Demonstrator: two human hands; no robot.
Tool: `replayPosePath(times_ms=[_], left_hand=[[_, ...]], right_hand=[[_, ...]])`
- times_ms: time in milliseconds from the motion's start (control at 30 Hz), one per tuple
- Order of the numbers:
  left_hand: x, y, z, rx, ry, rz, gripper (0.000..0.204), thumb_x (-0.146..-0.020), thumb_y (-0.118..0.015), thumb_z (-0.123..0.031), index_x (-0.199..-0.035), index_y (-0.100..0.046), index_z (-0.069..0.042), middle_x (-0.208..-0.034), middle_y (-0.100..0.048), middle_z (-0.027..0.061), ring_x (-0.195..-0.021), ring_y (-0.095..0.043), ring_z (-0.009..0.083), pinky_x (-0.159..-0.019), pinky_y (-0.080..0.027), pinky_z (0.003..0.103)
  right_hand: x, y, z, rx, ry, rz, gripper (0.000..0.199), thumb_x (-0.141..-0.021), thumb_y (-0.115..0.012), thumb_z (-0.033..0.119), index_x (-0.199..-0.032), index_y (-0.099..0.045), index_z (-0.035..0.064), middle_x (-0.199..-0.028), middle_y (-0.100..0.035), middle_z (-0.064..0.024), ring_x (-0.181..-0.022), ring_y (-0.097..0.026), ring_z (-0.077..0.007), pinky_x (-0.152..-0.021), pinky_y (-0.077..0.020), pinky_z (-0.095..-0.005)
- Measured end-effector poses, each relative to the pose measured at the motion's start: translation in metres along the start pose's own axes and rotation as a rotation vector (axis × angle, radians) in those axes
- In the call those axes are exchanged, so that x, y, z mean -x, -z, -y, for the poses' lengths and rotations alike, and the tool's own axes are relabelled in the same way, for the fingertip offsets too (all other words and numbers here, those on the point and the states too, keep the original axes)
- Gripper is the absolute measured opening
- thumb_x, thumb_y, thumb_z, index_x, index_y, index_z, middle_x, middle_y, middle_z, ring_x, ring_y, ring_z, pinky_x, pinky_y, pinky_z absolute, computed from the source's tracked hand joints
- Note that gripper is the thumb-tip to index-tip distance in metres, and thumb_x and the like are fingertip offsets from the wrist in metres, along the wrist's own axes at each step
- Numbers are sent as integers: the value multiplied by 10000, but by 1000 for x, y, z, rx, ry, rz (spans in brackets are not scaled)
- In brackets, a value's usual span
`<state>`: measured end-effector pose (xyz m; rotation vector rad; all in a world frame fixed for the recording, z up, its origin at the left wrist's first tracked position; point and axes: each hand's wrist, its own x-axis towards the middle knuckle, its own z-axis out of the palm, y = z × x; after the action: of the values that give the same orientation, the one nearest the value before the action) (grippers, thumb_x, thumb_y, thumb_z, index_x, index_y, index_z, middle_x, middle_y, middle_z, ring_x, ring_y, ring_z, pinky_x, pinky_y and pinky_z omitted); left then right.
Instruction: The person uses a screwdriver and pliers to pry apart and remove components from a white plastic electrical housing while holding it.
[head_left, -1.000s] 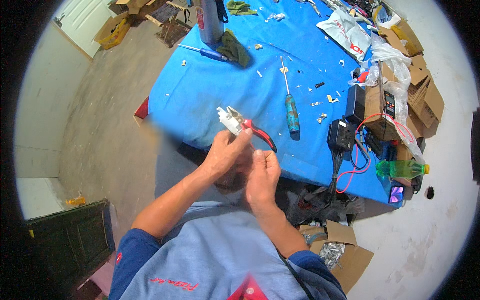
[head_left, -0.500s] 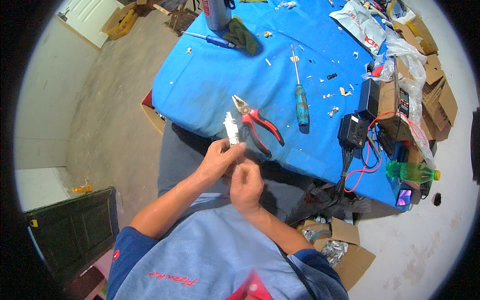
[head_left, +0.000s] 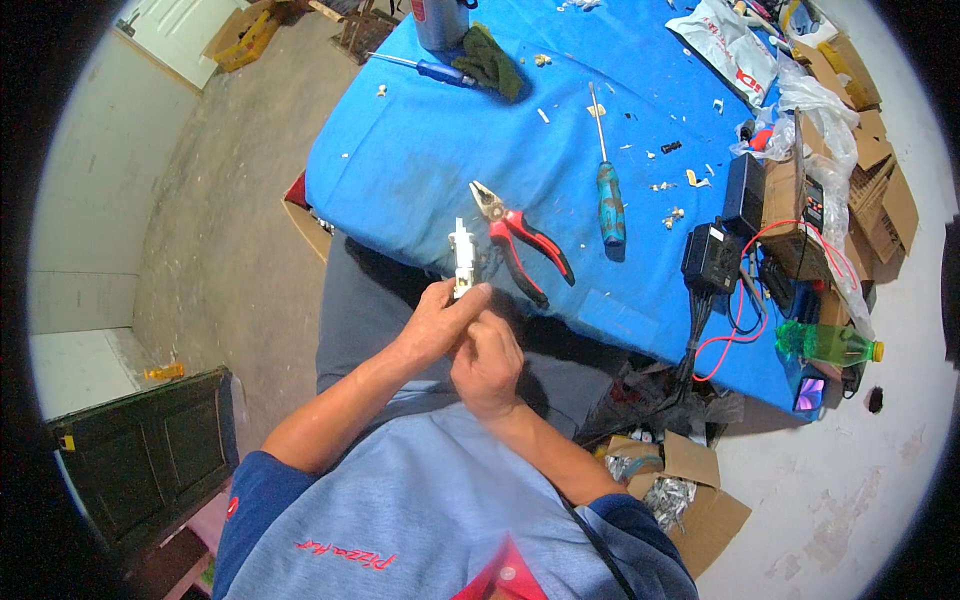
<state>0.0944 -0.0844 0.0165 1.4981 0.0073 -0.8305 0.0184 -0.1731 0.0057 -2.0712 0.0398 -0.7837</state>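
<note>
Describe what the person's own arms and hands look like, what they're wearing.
Both hands are bare, no gloves: left hand, right hand. The forearms are uncovered too. Short dark blue sleeves end above the elbows, on a light grey-blue shirt with small red lettering on the chest.

Both forearms come up from the lower edge, bare below short blue sleeves, and meet in front of the chest. The left hand is raised a little higher, its fingers curled and the thumb stretched out along the top, pinching. The right hand sits just beside and below it, touching it, knuckles up, fingers folded under into a loose fist.
</note>
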Motion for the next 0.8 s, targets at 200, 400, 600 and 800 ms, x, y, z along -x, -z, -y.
replayPosePath(times_ms=[200, 400, 600, 800], left_hand=[[-1, 7, 0, 39, 58, 20, 266, -979, -529, -310, -865, -577, -75, -730, -520, -47, -650, -457, 50, -554, -381, 237], [-1, 10, 3, 53, 74, 16, 264, -973, -533, -304, -867, -574, -66, -725, -529, -26, -661, -487, 76, -584, -408, 250], [5, 8, -11, -13, 89, -16, 280, -968, -532, -302, -862, -565, -45, -656, -522, -1, -549, -472, 88, -495, -376, 247], [7, 11, -12, -71, 56, -18, 270, -965, -539, -283, -878, -565, -28, -624, -513, 0, -499, -457, 89, -447, -356, 253]], right_hand=[[-8, 14, 2, -90, -92, 52, 148, -818, -637, 8, -960, -599, -2, -983, -631, -162, -857, -639, -321, -738, -529, -381], [-21, 27, -3, -205, -416, -4, 104, -891, -608, 73, -971, -623, 9, -941, -652, -139, -836, -646, -263, -740, -522, -349], [-49, 45, -7, 22, -222, -127, 148, -822, -660, 1, -965, -620, -1, -939, -653, -152, -829, -648, -289, -733, -529, -365], [-79, 56, -22, 302, -53, 83, 331, -751, -746, 100, -1046, -620, 15, -1089, -606, -161, -943, -592, -337, -814, -489, -422]])
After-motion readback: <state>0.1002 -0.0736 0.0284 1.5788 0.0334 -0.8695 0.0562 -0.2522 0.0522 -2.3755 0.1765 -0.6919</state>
